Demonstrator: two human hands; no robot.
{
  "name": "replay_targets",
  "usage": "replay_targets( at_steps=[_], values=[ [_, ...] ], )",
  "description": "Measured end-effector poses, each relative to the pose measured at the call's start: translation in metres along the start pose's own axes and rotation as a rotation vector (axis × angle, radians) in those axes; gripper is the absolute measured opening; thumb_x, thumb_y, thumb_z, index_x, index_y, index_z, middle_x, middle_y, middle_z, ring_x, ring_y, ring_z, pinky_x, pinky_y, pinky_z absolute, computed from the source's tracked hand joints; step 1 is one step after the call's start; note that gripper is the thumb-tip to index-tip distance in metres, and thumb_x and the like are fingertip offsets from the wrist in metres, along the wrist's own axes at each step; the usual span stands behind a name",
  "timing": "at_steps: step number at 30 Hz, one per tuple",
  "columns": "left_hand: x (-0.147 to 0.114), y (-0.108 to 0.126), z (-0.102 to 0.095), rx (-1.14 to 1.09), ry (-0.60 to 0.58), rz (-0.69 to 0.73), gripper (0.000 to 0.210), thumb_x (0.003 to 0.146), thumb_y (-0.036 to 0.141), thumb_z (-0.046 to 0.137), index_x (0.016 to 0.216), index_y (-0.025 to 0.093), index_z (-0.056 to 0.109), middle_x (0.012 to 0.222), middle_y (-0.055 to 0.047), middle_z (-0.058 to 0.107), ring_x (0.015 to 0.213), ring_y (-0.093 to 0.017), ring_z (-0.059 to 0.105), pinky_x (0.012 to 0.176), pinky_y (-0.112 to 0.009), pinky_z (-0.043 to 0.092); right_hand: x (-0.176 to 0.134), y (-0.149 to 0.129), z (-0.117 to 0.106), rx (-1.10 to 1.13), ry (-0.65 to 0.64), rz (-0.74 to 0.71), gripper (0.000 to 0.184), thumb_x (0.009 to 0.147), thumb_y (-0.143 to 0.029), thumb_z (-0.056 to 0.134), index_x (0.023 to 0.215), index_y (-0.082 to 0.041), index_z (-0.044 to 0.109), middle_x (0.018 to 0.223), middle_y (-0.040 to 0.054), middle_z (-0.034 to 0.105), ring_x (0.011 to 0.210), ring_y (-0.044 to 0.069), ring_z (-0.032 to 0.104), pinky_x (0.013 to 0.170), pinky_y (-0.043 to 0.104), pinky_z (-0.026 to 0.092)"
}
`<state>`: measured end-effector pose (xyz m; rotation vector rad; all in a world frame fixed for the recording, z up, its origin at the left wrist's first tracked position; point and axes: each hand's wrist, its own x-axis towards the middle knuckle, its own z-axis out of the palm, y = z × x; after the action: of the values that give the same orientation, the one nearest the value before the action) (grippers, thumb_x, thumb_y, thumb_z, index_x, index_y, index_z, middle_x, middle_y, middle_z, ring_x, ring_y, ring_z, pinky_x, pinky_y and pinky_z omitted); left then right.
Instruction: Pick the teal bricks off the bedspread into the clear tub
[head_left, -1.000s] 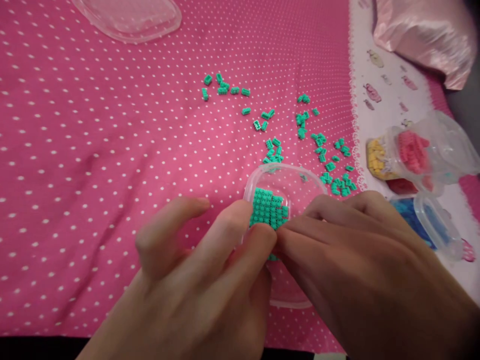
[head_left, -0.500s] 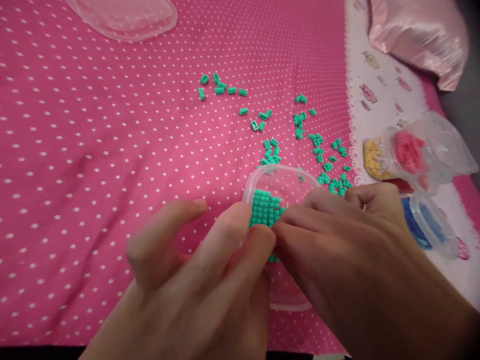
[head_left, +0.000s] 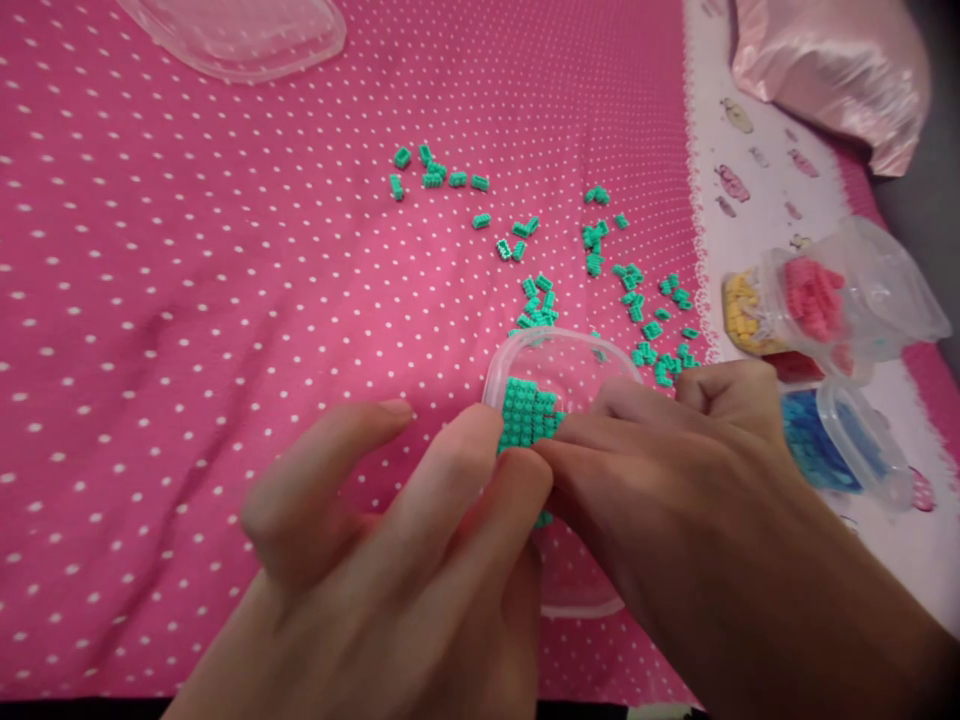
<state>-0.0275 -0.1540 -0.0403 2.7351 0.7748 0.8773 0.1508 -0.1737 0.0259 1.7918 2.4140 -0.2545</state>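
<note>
Green brick panel (head_left: 525, 408) is at the clear container (head_left: 576, 592); your left hand (head_left: 382, 575) and right hand (head_left: 667, 490) pinch it, fingers (head_left: 519, 482) narrow.

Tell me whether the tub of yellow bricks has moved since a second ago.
No. The tub of yellow bricks sits in the same place beside the white lace edge; both have slid slightly left in view together.

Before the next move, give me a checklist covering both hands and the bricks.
1. Left hand holding the flat green studded plastic panel: ok.
2. Right hand at the panel: ok.
3. Loose brick between right fingertips: cannot tell, hidden.
4. Panel's upper right edge even: not ok, stepped.
5. Loose small green plastic bricks in view on the pink white-dotted cloth: ok.
6. Panel's underside: cannot tell, hidden.
</note>
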Motion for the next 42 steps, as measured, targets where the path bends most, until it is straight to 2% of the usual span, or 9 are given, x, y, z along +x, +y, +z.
replay_targets(
  at_steps=[4,8,14,17,19,25,32,37,42],
  values=[
    [0.0012,0.0007,-0.0006,0.007,-0.006,-0.02,0.024,0.089,0.008,0.05,0.095,0.025,0.067,0.106,0.002,0.071,0.128,-0.018,0.051,0.117,-0.042,0.025,0.0022,0.0001,0.0003,0.013,0.035,0.005,0.017,0.071,-0.012,0.063,0.061,-0.024,0.057,0.06,-0.0004,0.059,0.06,0.019,0.044,0.066,0.038,0.015],
    [0.001,0.0013,-0.0012,0.024,0.0,0.02,0.027,0.091,0.01,0.044,0.094,0.025,0.066,0.11,0.002,0.07,0.131,-0.019,0.049,0.117,-0.044,0.024,0.0015,-0.0001,0.001,-0.002,-0.001,0.008,0.013,0.069,-0.016,0.065,0.063,-0.024,0.057,0.063,0.0002,0.06,0.06,0.018,0.043,0.066,0.038,0.015],
    [0.0015,0.0022,-0.0029,-0.029,0.054,-0.053,0.021,0.089,0.009,0.053,0.093,0.025,0.067,0.107,0.005,0.072,0.129,-0.016,0.056,0.121,-0.037,0.027,-0.0004,0.0032,-0.0005,-0.032,0.051,-0.016,0.014,0.066,-0.014,0.065,0.063,-0.025,0.055,0.061,0.0007,0.059,0.061,0.02,0.044,0.065,0.037,0.013],
    [0.0025,-0.001,-0.003,-0.012,0.067,0.003,0.023,0.089,0.011,0.051,0.097,0.025,0.068,0.105,0.006,0.071,0.127,-0.015,0.057,0.121,-0.036,0.028,-0.0013,0.0054,-0.0024,-0.053,0.055,-0.046,0.018,0.064,-0.012,0.065,0.063,-0.026,0.053,0.059,0.0006,0.058,0.062,0.022,0.045,0.066,0.037,0.011],
    [0.0027,-0.0027,-0.0027,0.017,0.027,0.055,0.024,0.09,0.013,0.05,0.098,0.027,0.068,0.105,0.006,0.07,0.128,-0.015,0.055,0.121,-0.036,0.026,-0.002,0.005,-0.003,-0.069,0.053,-0.052,0.019,0.065,-0.012,0.065,0.061,-0.026,0.053,0.059,0.001,0.057,0.062,0.022,0.045,0.067,0.037,0.011],
    [0.001,0.001,0.0013,0.065,-0.01,0.014,0.027,0.088,0.008,0.047,0.086,0.026,0.068,0.1,0.002,0.068,0.127,-0.018,0.051,0.121,-0.042,0.021,0.0006,0.001,-0.0006,-0.016,-0.011,-0.039,0.021,0.073,-0.016,0.065,0.058,-0.026,0.054,0.059,-0.0003,0.06,0.06,0.02,0.047,0.07,0.04,0.016],
    [-0.0035,-0.0007,0.0017,0.032,-0.019,0.021,0.024,0.088,0.013,0.047,0.092,0.026,0.068,0.11,0.001,0.067,0.133,-0.019,0.046,0.121,-0.042,0.018,0.0017,0.0001,-0.0025,0.024,0.011,-0.034,0.016,0.072,-0.017,0.065,0.061,-0.026,0.057,0.061,0.0,0.061,0.062,0.021,0.05,0.068,0.039,0.016],
    [-0.0012,0.0006,-0.0044,0.001,-0.035,-0.017,0.023,0.095,0.015,0.046,0.094,0.024,0.067,0.111,0.001,0.068,0.12,-0.02,0.053,0.117,-0.042,0.025,0.0064,-0.003,-0.0008,0.101,0.015,-0.02,0.022,0.077,-0.014,0.063,0.058,-0.025,0.06,0.06,0.0,0.061,0.063,0.021,0.054,0.071,0.041,0.023],
    [0.0052,0.0044,-0.0069,-0.036,-0.027,-0.055,0.017,0.094,0.01,0.054,0.093,0.02,0.068,0.106,0.0,0.07,0.113,-0.022,0.057,0.113,-0.041,0.03,0.0076,-0.002,0.0044,0.138,0.064,-0.04,0.027,0.078,-0.009,0.062,0.056,-0.025,0.059,0.057,-0.0006,0.059,0.059,0.019,0.051,0.072,0.041,0.026]
  ],
)
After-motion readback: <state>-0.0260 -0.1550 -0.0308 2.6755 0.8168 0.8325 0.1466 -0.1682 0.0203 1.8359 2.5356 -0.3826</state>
